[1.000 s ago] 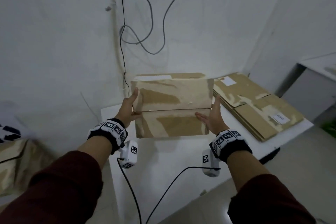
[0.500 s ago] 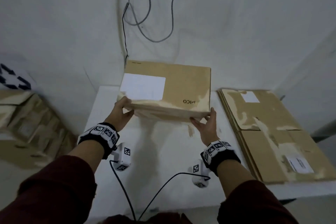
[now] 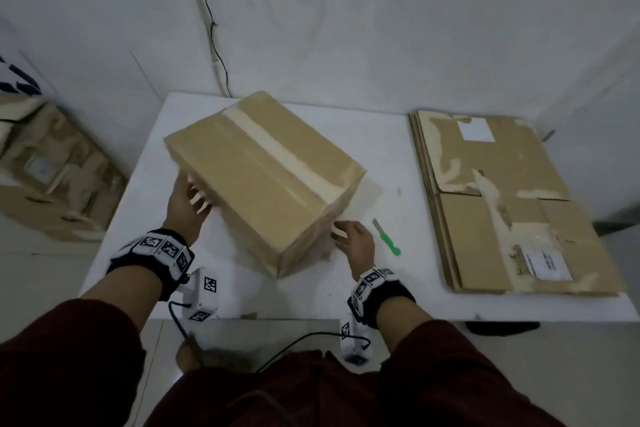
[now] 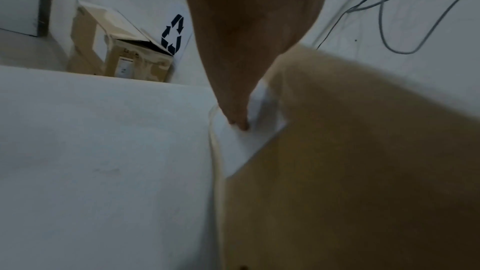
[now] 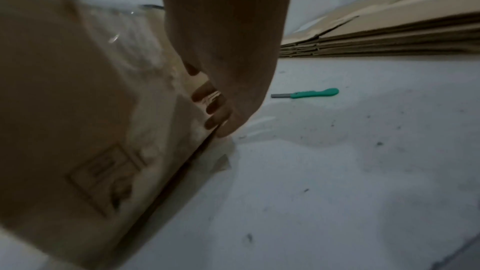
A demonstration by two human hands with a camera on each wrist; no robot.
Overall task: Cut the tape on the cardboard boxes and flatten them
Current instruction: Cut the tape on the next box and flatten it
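Note:
A closed brown cardboard box (image 3: 263, 177) stands askew in the middle of the white table (image 3: 398, 284). A strip of tape (image 3: 287, 156) runs along its top seam. My left hand (image 3: 188, 201) lies against the box's left side, its fingertips (image 4: 237, 122) on a white label there. My right hand (image 3: 349, 237) touches the lower right side with its fingertips (image 5: 215, 110) near the bottom edge. In the right wrist view a dark gap shows under that edge of the box (image 5: 78, 89). A green-handled knife (image 3: 388, 238) lies on the table just right of my right hand.
A stack of flattened cardboard boxes (image 3: 502, 211) covers the table's right part. More worn boxes (image 3: 52, 177) stand on the floor to the left. Cables (image 3: 211, 28) hang down the wall behind the table. The table's front edge is close to my body.
The box was held up in front of the wall between both hands. It has come down to the table and turned so its taped side faces up. The knife has come into view.

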